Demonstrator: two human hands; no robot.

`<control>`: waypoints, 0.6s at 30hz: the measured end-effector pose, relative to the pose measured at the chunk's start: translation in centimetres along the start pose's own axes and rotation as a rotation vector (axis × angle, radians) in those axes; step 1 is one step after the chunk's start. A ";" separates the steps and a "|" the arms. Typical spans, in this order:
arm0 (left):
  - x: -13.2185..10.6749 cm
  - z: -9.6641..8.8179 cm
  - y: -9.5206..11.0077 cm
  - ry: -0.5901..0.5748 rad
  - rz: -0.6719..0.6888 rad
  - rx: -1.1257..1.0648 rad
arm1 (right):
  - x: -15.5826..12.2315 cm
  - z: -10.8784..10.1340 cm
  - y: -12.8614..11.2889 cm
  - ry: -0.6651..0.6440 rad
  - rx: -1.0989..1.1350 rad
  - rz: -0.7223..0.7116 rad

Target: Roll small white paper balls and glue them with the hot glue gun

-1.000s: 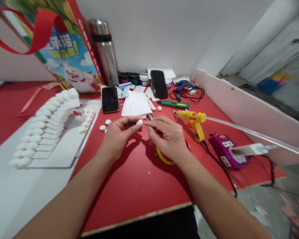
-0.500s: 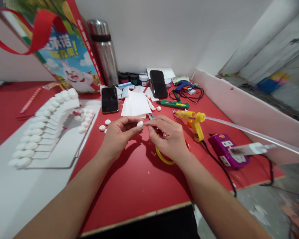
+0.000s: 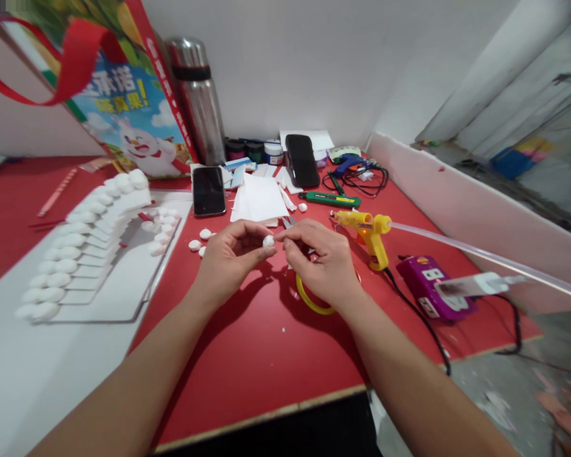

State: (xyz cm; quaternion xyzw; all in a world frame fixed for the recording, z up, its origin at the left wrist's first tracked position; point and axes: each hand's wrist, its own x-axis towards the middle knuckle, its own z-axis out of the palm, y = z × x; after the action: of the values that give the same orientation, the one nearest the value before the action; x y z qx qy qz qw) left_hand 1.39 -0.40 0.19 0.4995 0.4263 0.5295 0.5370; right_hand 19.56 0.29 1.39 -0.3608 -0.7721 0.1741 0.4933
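Observation:
Between the thumb and fingers of my left hand (image 3: pixel 231 257) is a small white rounded piece (image 3: pixel 268 241), its material unclear. My right hand (image 3: pixel 321 257) is closed in a pinch just to the right of that piece; whatever its fingertips hold, if anything, is too small to make out. Beneath the right hand lies a yellow ring-shaped roll (image 3: pixel 314 304), partly covered. Several similar white pieces (image 3: pixel 195 245) rest on the red table beyond my left hand. On the left stands a white stepped model (image 3: pixel 90 254) edged with rows of such pieces.
A yellow glue gun (image 3: pixel 368 231) with a long clear stick stands at right, its cord near a purple power strip (image 3: pixel 433 289). Further back are a green cutter (image 3: pixel 330 200), two phones (image 3: pixel 209 190), white paper scraps (image 3: pixel 261 197), a steel flask (image 3: pixel 202 105) and a printed bag (image 3: pixel 137 120).
The white piece in my left fingers has turned slightly and shows a rounder side. Both hands stay in nearly the same place.

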 end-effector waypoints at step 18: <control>-0.2 0.3 0.5 0.019 0.067 0.088 | 0.0 0.0 -0.1 0.055 0.008 -0.015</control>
State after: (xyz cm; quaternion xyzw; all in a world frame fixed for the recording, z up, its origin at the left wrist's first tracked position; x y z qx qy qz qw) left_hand 1.60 -0.68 0.67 0.5317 0.4373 0.5327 0.4922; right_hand 19.50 0.23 1.45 -0.3578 -0.7603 0.1635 0.5169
